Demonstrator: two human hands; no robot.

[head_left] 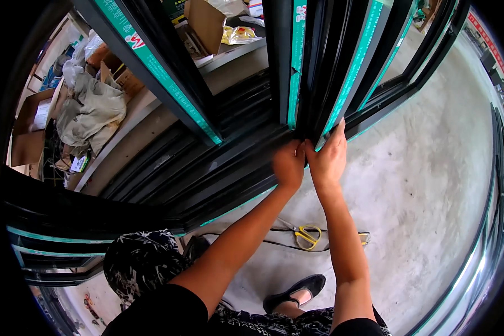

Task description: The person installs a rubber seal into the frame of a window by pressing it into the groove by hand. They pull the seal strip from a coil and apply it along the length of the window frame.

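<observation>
Our right hand (pixel 327 159) clasps a green-taped frame bar (pixel 353 70); our left hand (pixel 289 164) curls, hold unclear; cardboard box (pixel 28 148) at nine o'clock, contents indistinct; yellow-handled scissors (pixel 300 229) at five!

1 fisheye view looks steeply down from head height; the hands (pixel 327 158) are close, near its middle.

White lettering (pixel 351 75) on green tape (pixel 336 111)

Grey floor (pixel 414 179) spreads across the right and lower middle of the view, with yellow-handled scissors (pixel 300 237) lying on it at lower centre. Along the upper left, a bench (pixel 141 113) bears a crumpled cloth (pixel 92 109) and, at upper centre, a cardboard box (pixel 208 25) and a yellow packet (pixel 241 36).
</observation>
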